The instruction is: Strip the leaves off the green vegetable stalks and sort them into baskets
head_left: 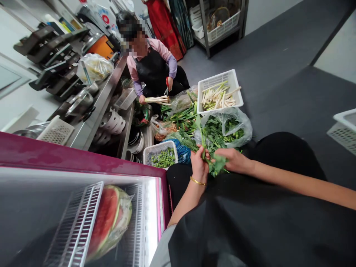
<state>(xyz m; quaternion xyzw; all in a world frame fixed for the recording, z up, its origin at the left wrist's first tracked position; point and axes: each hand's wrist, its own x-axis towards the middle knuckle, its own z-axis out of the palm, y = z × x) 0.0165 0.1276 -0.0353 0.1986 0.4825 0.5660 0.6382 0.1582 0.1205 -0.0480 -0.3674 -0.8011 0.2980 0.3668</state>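
My left hand (199,163), with a gold bracelet at the wrist, is closed around the stem of a leafy green vegetable (204,139) held upright in front of my knees. My right hand (235,161) is close beside it, slightly blurred, its fingers closed on a leaf (219,164) of the same greens. Just beyond both hands lies an opened clear plastic bag (244,124) full of leafy greens. A small white basket (174,146) with short cut green pieces stands to the left, beside a blue plastic bag (182,150).
Opposite, a co-worker (151,63) holds red-handled scissors (167,85) and a bunch of white-stemmed scallions (157,99). A white basket (239,92) holds trimmed white stalks. At left are a steel counter (91,118) and a glass-fronted fridge (150,171) containing cut watermelon (107,215).
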